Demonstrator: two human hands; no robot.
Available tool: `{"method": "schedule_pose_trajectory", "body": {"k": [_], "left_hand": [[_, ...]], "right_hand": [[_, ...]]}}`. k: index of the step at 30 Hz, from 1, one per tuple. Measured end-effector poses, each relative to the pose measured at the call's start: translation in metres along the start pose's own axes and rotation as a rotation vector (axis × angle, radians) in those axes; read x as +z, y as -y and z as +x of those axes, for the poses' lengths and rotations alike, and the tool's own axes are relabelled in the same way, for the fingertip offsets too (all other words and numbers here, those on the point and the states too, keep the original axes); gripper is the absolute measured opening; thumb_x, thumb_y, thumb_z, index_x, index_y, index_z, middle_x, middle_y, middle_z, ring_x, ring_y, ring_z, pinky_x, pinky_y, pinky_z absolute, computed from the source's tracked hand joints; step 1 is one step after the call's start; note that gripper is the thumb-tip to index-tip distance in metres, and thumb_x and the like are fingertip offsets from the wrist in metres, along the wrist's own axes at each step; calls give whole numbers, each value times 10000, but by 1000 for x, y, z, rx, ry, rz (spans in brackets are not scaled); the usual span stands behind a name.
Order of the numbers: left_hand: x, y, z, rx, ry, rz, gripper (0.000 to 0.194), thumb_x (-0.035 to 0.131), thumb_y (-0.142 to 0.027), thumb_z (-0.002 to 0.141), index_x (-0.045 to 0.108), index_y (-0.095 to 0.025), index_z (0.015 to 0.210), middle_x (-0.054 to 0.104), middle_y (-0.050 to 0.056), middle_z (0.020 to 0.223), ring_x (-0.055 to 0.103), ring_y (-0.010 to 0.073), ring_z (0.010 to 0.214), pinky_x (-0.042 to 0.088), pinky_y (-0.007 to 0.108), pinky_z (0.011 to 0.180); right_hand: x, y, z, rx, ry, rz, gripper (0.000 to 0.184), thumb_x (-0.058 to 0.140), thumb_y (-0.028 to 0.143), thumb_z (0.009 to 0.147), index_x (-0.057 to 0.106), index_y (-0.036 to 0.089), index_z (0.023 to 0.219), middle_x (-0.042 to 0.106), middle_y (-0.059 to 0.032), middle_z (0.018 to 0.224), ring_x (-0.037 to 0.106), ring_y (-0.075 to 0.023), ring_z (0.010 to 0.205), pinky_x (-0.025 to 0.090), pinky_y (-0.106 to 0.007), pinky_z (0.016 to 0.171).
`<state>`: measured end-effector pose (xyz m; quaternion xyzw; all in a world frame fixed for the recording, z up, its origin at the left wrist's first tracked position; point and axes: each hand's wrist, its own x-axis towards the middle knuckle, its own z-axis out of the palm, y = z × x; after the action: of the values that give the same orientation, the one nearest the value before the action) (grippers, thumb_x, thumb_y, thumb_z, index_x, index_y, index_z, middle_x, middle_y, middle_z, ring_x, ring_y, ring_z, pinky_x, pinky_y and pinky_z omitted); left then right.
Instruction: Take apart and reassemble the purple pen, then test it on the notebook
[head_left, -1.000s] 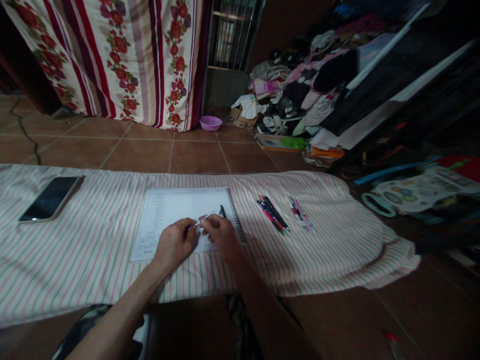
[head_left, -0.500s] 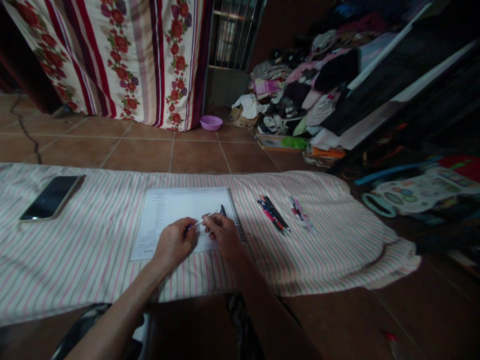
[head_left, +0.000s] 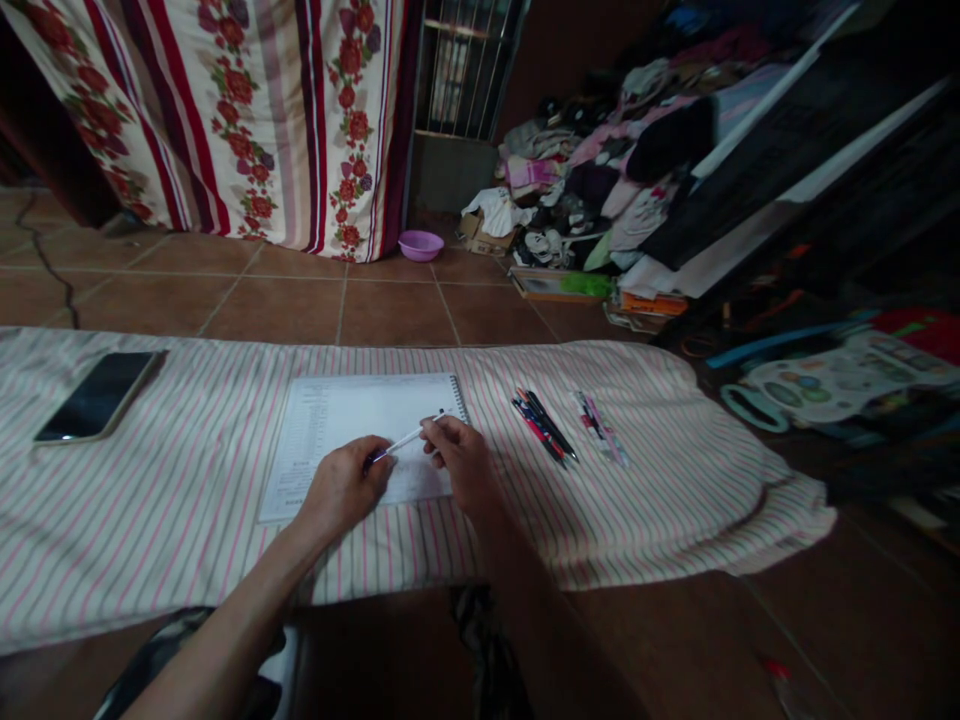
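Note:
Over a spiral-bound notebook (head_left: 360, 400), my left hand (head_left: 346, 485) is closed around a pen (head_left: 371, 459), of which a dark purplish bit shows by the thumb. A slim whitish rod (head_left: 406, 439), like a pen refill, slants up from there to my right hand (head_left: 457, 450). The right fingertips pinch it near its upper end, where a small dark tip pokes out. Most of the pen is hidden in my left fist. Right of the notebook lie several pens (head_left: 546, 425), dark and red, and a second bunch of slim pale and pink pens (head_left: 601, 428).
A phone (head_left: 101, 396) lies at the left on the striped cloth (head_left: 202, 440). Beyond, on the tiled floor, are a purple basin (head_left: 421, 245), a floral curtain (head_left: 277, 120) and a heap of clothes (head_left: 600, 170). A colourful plastic item (head_left: 840, 380) stands at right.
My right hand has moved right and slightly up, away from the left. More of the whitish rod shows between the hands. My left hand has hardly moved.

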<state>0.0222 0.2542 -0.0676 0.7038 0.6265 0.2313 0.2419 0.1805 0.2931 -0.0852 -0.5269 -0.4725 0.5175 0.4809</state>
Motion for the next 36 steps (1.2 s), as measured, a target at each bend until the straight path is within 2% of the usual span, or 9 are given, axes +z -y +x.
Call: {"method": "schedule_pose_trajectory", "body": {"k": [5, 10, 19, 26, 31, 34, 36], "left_hand": [[-2, 1, -1, -19, -19, 9, 260, 479, -270, 813, 670, -176, 961, 719, 53, 834, 650, 177, 710, 464, 256, 648], [0, 10, 0, 35, -81, 30, 236, 487, -260, 812, 670, -189, 944, 717, 56, 907, 653, 194, 806, 480, 276, 741], [-3, 28, 4, 182, -202, 83, 132, 545, -214, 757, 667, -188, 801, 687, 58, 777, 610, 222, 773, 489, 334, 710], [-4, 41, 6, 223, -331, -115, 119, 581, -271, 744, 669, -216, 802, 702, 45, 817, 619, 211, 816, 485, 342, 763], [-9, 37, 4, 115, -323, -194, 134, 589, -310, 743, 674, -229, 806, 708, 20, 822, 626, 191, 769, 481, 328, 744], [-12, 31, 3, 81, -308, -324, 146, 574, -317, 754, 663, -216, 808, 701, 17, 823, 632, 176, 757, 498, 288, 690], [-13, 28, 2, 78, -309, -402, 149, 574, -317, 756, 656, -205, 809, 695, 24, 833, 637, 176, 780, 507, 289, 718]], "right_hand": [[-10, 5, 3, -18, -58, 7, 268, 618, 413, 698, 590, 155, 631, 562, 22, 568, 487, -77, 494, 343, -168, 406], [-17, 5, 5, -21, -91, 37, 250, 625, 399, 697, 601, 153, 665, 602, 3, 644, 517, -81, 543, 349, -157, 408], [-15, -4, 11, -21, -139, -6, 265, 630, 416, 674, 585, 162, 615, 600, 8, 573, 495, -80, 481, 340, -165, 386], [-14, 7, 3, -46, -84, -48, 245, 601, 381, 725, 581, 156, 631, 556, 25, 549, 483, -71, 479, 360, -164, 416], [-13, 8, 2, -48, -83, -40, 242, 604, 379, 721, 582, 156, 630, 567, 14, 575, 505, -80, 500, 363, -164, 412], [-13, 7, 3, -51, -90, -26, 240, 610, 380, 706, 580, 160, 614, 570, 14, 571, 513, -87, 507, 364, -168, 409], [-12, 8, 3, -43, -96, -23, 238, 612, 377, 697, 582, 161, 604, 560, 19, 549, 503, -85, 493, 358, -168, 404]]}}
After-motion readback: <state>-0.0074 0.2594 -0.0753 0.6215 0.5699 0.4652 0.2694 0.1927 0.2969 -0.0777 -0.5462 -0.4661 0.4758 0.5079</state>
